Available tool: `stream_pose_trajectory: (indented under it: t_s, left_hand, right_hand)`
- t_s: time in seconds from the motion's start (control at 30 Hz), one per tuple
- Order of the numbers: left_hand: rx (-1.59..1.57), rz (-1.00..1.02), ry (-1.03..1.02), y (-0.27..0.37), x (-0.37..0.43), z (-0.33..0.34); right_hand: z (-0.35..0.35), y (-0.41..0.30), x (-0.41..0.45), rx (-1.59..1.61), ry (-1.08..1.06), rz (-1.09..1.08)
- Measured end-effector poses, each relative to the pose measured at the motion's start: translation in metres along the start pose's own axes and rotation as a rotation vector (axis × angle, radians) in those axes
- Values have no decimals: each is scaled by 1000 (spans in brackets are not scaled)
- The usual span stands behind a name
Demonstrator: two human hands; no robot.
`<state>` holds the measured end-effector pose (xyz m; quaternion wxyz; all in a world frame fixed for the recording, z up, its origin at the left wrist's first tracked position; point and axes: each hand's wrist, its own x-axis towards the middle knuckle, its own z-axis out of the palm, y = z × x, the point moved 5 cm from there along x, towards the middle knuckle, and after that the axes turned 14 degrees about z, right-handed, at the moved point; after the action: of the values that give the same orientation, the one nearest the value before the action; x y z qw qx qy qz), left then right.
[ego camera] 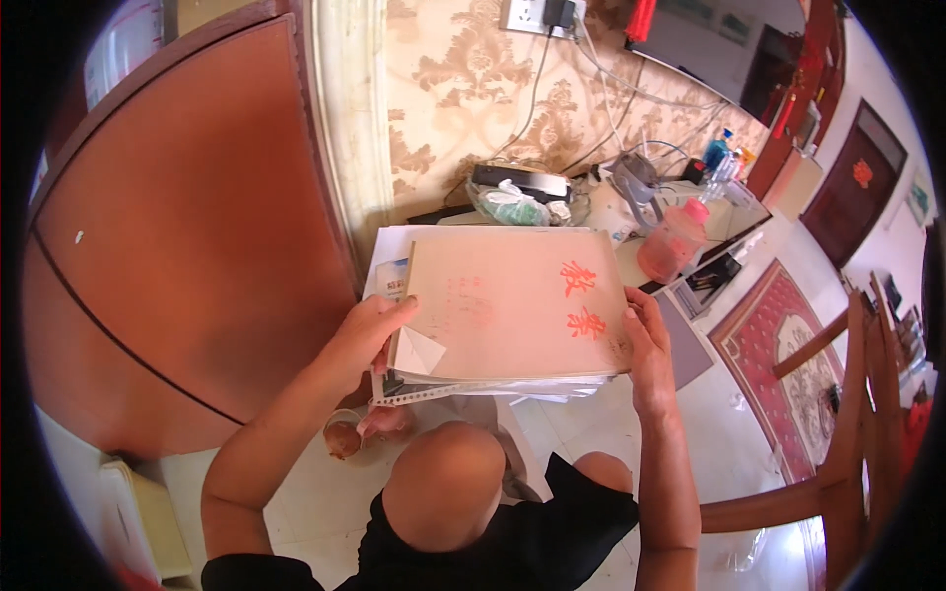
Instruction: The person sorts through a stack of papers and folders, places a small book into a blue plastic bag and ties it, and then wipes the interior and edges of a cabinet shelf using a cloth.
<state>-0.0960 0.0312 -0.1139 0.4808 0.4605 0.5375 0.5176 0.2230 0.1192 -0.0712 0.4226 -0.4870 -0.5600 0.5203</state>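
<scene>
A stack of papers and notebooks [510, 303] lies level in front of me, held at its two short sides. The top booklet has a tan paper cover with red characters and a folded near-left corner. My left hand [384, 325] grips the left side, thumb on top of the cover. My right hand [648, 332] clasps the right side, fingers along the edge. White sheets [488, 389] stick out unevenly below the booklet, one with a row of punched holes. Whether the stack also rests on something beneath is hidden.
Behind the stack, a cabinet top [746, 203] bears a pink plastic bottle [671, 240], a bag-lined bowl [517, 203], cables and bottles. A reddish wooden door [192, 221] stands at left. Onions [344, 439] lie on the floor. A wooden chair [850, 458] is at right.
</scene>
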Motion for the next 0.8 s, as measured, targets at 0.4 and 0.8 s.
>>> stream_pose_trajectory:
  t_s: [0.4, 0.8]
  left_hand:
    - [97, 401, 41, 22, -6, 27]
    - [-324, 223, 45, 16, -17, 35]
  right_hand:
    - [-3, 18, -18, -59, -40, 223]
    - [-3, 35, -21, 214, -38, -57]
